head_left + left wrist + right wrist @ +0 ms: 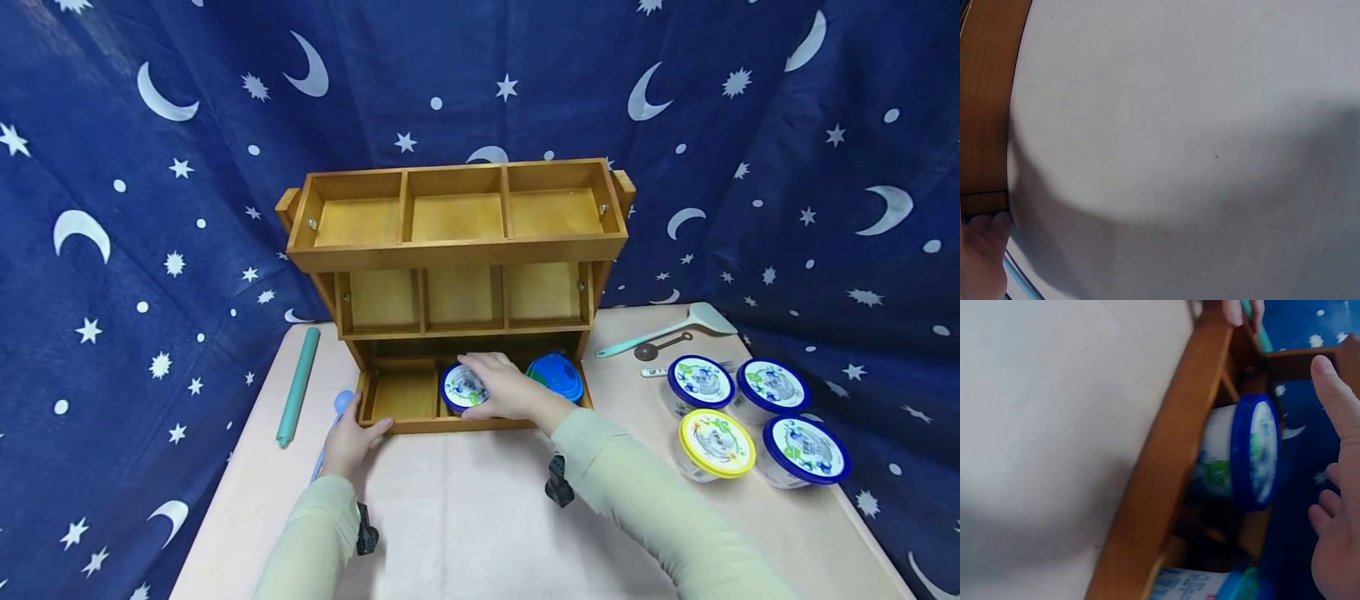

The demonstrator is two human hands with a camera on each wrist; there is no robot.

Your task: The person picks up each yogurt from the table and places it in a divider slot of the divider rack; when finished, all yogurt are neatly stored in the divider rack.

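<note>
My left hand (352, 443) holds the front left corner of a tiered wooden box (457, 253), with the thumb at its front board and fingers along its side. Over the bottom tier's middle compartment is my right hand (504, 386). Its thumb (1335, 394) is extended, and the right wrist view shows it spread apart from a plastic tub (1254, 450) with a blue-rimmed lid. That tub (463, 387) stands in the middle compartment, partly hidden by the hand in the head view. A second tub with a blue lid (557, 375) sits in the right compartment.
Blue-lidded tubs (806, 448) and a yellow-lidded tub (717, 443) stand at the right. Behind them lie a turquoise spatula (648, 337), a dark spoon (647, 352) and a fork. A green roll (298, 386) and a blue spoon (343, 402) lie at the left.
</note>
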